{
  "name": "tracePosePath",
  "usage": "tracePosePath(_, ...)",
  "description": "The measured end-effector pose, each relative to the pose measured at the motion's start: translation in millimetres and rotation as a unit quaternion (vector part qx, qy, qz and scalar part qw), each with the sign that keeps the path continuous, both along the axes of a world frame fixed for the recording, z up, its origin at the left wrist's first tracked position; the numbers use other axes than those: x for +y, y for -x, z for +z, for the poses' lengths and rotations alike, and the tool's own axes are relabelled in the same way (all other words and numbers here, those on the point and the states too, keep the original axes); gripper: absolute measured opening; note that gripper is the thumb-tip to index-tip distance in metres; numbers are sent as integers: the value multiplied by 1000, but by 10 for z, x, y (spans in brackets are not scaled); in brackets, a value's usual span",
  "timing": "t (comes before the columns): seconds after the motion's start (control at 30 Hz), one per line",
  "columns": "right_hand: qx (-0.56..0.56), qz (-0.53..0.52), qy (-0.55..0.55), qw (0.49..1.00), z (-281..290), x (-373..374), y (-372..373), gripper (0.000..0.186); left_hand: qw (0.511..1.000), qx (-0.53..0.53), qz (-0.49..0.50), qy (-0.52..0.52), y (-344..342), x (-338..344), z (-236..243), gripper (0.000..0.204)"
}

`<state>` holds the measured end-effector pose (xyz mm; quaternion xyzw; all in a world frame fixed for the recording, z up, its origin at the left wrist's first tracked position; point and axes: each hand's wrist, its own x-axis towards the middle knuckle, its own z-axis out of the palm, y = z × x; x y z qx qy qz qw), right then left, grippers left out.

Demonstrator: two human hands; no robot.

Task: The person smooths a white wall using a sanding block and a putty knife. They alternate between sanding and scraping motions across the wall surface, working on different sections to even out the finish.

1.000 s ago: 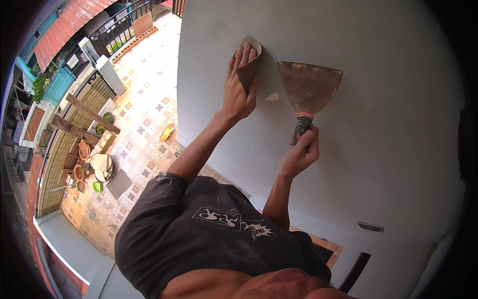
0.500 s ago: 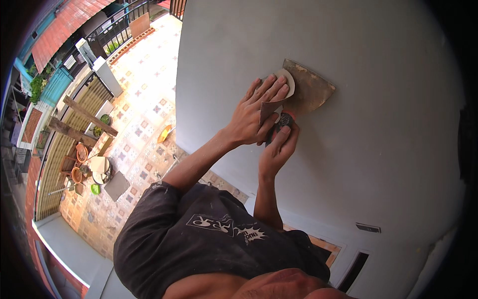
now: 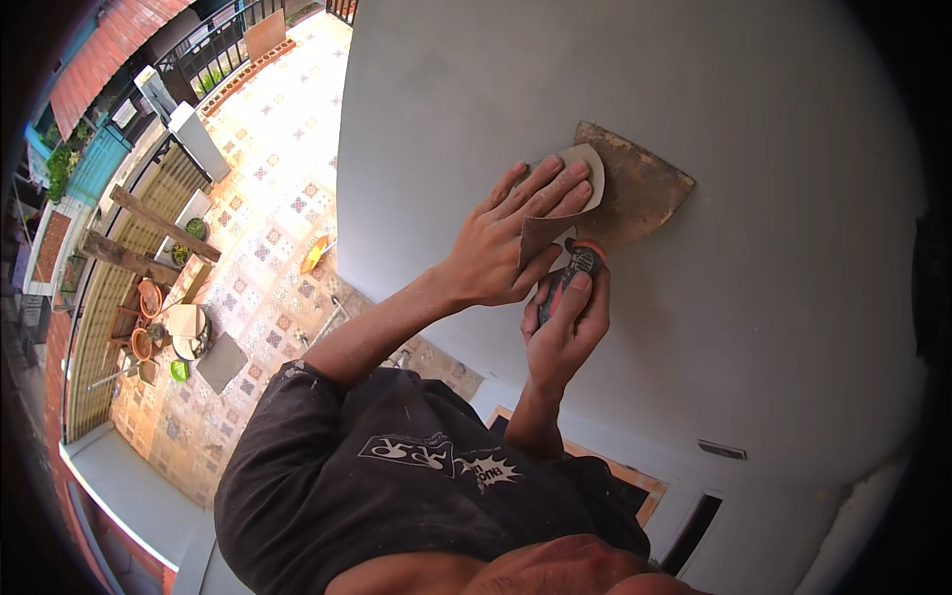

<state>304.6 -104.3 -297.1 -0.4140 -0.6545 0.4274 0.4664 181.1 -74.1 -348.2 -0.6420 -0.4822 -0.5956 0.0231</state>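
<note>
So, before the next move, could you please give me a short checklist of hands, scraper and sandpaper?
1. Right hand closed around the scraper's handle: ok.
2. Left hand fingers lying over the sandpaper: ok.
3. Sandpaper lying fully flat: not ok, its near side curls up.
4. Scraper blade fully in sight: not ok, partly hidden behind sandpaper and left hand.
5. Blade surface clean: not ok, brownish stains.
6. Blade touching the wall: cannot tell.

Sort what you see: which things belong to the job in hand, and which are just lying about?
In hand:
folded brown sheet, in the left hand
wide scraper, in the right hand

Lying about:
orange pots
green item
yellow item
flat grey piece
</note>
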Motion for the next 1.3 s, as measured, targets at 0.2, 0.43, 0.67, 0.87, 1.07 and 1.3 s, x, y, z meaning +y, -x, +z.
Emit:
tracePosePath(0.2, -9, -20, -2, 1000, 112, -1, 36, 33, 1000, -23, -19, 1, -35, 47, 37, 79)
tracePosePath(0.43, -13, -16, 2, 1000, 166, -21, 21, 33, 997, -23, -8, -71, -81, 75, 59, 78)
tracePosePath(0.67, -8, -7, 63, 998, 239, -57, -27, 35, 998, -16, -19, -59, -92, 42, 71, 76)
tracePosePath(0.87, 129, 60, 88, 986, 319, -26, -94, 47, 999, -25, -35, -11, -76, 22, 84, 71)
tracePosePath(1.07, 166, 52, 144, 974, 334, 8, -129, 60, 999, -22, -41, 4, -73, 14, 102, 66)
tracePosePath(1.3, 124, 20, 147, 981, 405, -55, -123, 63, 999, -22, -48, 6, -97, 31, 123, 71)
